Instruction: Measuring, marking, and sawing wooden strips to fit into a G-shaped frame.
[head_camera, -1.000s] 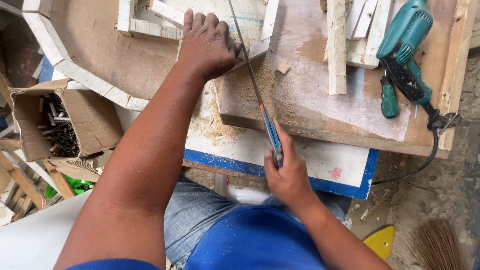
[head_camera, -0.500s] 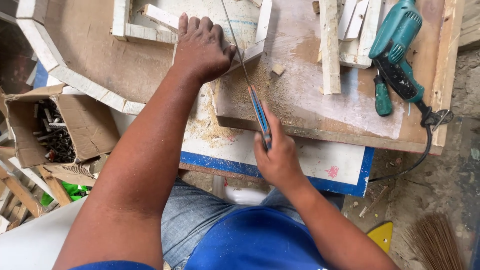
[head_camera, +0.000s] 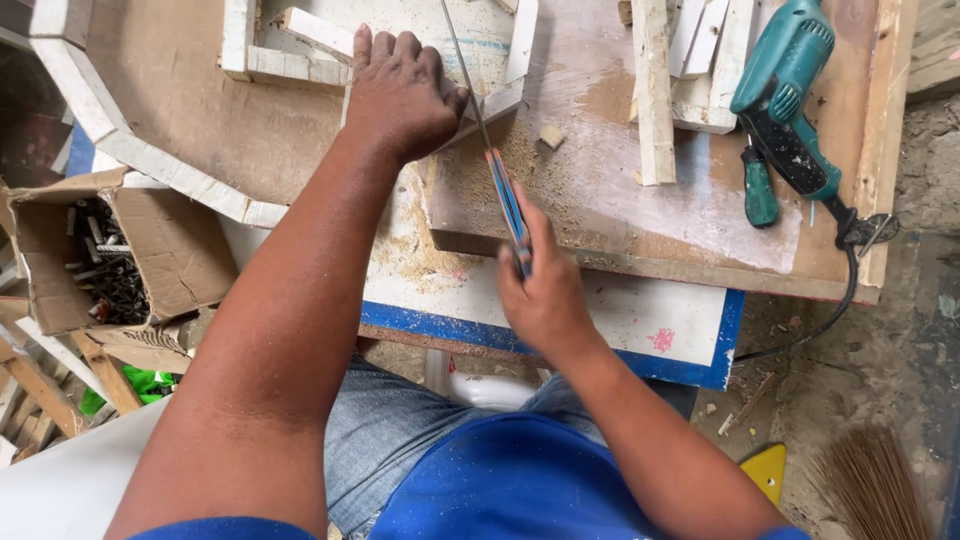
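Head view, looking straight down at the worktop (head_camera: 700, 330). Right hand (head_camera: 545, 290) is closed around the blue-and-orange handle of a hand saw (head_camera: 500, 190), index finger laid along the handle. Saw blade runs up and away from the handle, thin edge toward the camera, crossing a white-painted wood strip (head_camera: 495, 100) near the top of the frame.

Left hand (head_camera: 400, 90) lies palm-down, fingers spread flat, pressing on that strip just left of the blade. Nothing gripped, just holding the piece down. Thumb sits close beside the blade; can't tell if it touches.

The strip sits on a plywood board (head_camera: 620, 200) dusted with sawdust, which lies on the white worktop with a blue edge. Sawdust pile (head_camera: 420, 250) at the board's left edge, below the left hand. Small wood offcut (head_camera: 550, 135) just right of the blade.

Right side of the board: a teal electric drill (head_camera: 785, 90) lying on its side, cord trailing off the right edge, and a green-handled tool (head_camera: 760, 185) just beside it. Several loose white wood slats (head_camera: 655, 95) lie left of the drill.

Left of the worktop: an open cardboard box (head_camera: 150, 250) with dark metal hardware inside. Lower right on the floor: a broom head (head_camera: 870, 485) and a yellow piece (head_camera: 765, 470).
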